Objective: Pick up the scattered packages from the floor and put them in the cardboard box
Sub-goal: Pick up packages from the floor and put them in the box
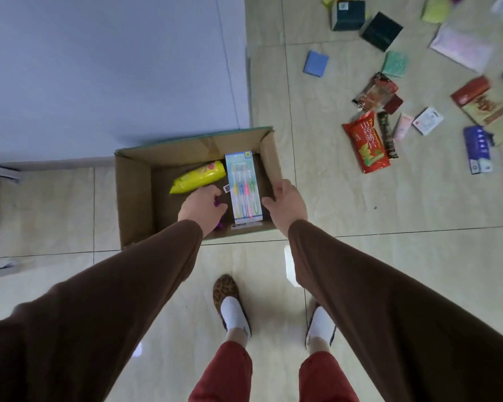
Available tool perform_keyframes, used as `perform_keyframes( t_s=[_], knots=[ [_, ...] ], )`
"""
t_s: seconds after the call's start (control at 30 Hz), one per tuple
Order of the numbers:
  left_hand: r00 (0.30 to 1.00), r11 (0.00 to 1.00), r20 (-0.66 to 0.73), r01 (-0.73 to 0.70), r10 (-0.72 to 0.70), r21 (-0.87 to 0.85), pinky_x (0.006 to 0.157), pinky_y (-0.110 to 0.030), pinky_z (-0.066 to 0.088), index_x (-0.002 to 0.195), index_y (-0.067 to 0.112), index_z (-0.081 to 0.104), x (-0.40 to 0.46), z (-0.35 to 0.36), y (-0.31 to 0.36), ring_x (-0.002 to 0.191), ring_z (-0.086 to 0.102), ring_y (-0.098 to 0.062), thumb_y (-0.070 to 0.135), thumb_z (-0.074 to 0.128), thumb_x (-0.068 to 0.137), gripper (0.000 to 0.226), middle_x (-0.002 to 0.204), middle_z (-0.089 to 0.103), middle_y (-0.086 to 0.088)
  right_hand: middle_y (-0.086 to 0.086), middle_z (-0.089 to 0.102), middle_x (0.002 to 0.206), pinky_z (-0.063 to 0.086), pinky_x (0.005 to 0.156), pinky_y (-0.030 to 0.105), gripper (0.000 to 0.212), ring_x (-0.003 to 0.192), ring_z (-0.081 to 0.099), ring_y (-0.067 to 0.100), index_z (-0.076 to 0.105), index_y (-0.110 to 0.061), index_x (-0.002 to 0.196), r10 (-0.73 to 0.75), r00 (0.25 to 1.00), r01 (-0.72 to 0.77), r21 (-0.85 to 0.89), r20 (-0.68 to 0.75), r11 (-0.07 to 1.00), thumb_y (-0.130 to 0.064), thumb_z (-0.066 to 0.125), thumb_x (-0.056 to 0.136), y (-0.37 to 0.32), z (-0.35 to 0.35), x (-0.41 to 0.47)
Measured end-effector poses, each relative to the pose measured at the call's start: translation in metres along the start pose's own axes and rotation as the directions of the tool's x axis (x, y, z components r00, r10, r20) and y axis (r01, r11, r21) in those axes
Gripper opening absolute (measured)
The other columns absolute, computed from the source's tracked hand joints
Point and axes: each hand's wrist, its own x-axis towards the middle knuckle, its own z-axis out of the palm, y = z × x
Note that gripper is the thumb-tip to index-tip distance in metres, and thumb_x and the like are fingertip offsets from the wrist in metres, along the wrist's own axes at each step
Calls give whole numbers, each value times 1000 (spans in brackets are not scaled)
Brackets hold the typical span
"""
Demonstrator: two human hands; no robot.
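Pale glossy tile floor (360, 204), lavender wall behind. Cardboard box (134, 192) sits open on the floor against the wall, flaps up.

Inside the box: yellow packet (198, 177) at the back left, toothbrush pack (243, 187) lying flat along the right side.

Left hand (202, 208) is low inside the box; its grip is curled around something purple (219, 224), mostly hidden under the palm, so I cannot tell what it is. Right hand (286, 206) rests on the box's right wall, thumb inside and fingers over the rim, pressed on the cardboard to steady it.

Many packages lie on the floor well apart from the box, to the right: red snack bag (366, 143), dark striped bar just beside it, blue flat pack (315, 63), two dark cartons (381, 30), white-and-blue box (478, 149). Task looks early.

Step in hand, as I judge it: setting the purple item down. To do it well: lower it into the bare floor of the box in front of the yellow packet, lay it flat, release only once it rests. Keep the right hand bracing the wall so the box does not slide on the slick tile. Pack flat items along the sides, leaving the centre for the cartons.
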Motion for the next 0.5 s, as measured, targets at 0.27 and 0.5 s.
perform_keyframes(
  t_s=[0.27, 0.5],
  knots=[
    [987, 990, -86, -138, 135, -30, 86, -36, 49, 108, 19, 66, -44, 46, 119, 102, 63, -25, 25, 69, 87, 22, 110, 67, 0, 5, 60, 120, 50, 94, 43, 34, 112, 57, 26, 59, -16, 126, -89, 990, 87, -28, -109, 996, -22, 65, 93, 79, -132, -23],
    [967, 963, -13, -252, 254, 94, 84, -35, 49, 112, 21, 65, -81, 113, 276, 103, 62, -24, 26, 67, 89, 24, 113, 66, 0, 5, 60, 120, 50, 90, 42, 30, 115, 51, 26, 60, -18, 123, -151, 980, 115, -253, -130, 961, -20, 63, 93, 183, -286, -31]
  ],
)
